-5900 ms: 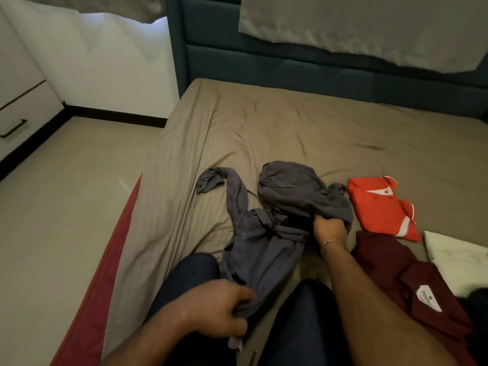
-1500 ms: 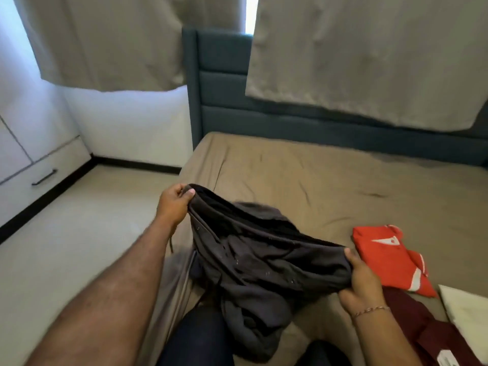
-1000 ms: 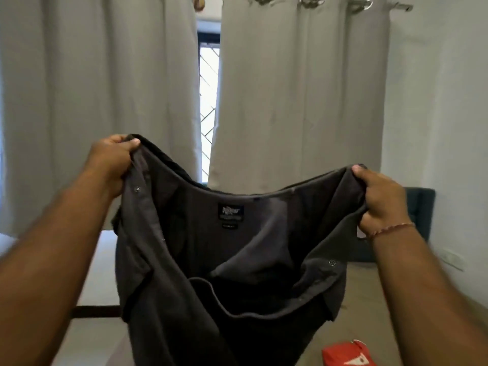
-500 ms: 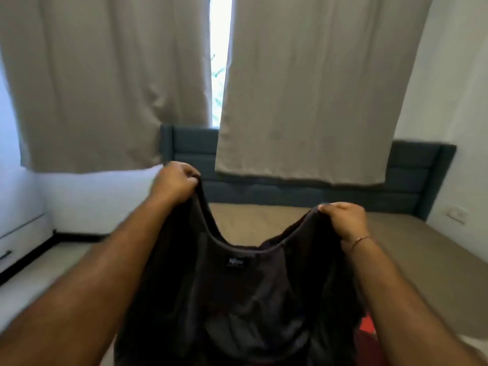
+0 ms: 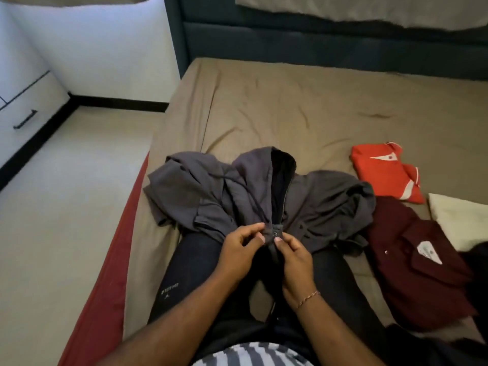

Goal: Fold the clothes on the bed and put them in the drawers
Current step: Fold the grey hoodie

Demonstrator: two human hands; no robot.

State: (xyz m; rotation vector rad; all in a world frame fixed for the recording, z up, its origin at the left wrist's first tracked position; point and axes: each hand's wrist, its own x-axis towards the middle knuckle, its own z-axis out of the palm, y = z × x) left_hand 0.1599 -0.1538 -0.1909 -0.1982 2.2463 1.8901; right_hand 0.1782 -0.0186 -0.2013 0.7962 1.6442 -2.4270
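A dark grey button shirt (image 5: 253, 191) lies spread over my knees and the tan bed (image 5: 290, 107), collar end towards me. My left hand (image 5: 239, 249) pinches the left edge of its front placket. My right hand (image 5: 291, 256) pinches the right edge just beside a button. The two hands almost touch. A folded red shirt (image 5: 383, 170) lies to the right, with a maroon shirt (image 5: 412, 262) nearer to me. White drawers (image 5: 23, 112) with a black handle stand at the left wall.
A cream cloth (image 5: 459, 220) lies at the right edge beyond the maroon shirt, and dark clothes (image 5: 475, 273) sit in the near right corner. The teal headboard (image 5: 317, 35) backs the bed. Pale floor (image 5: 66, 207) runs along the bed's left side.
The grey shirt was held up by its shoulders in front of the curtains; now it lies on the bed and my lap, and both hands have come together at its buttoned edge.
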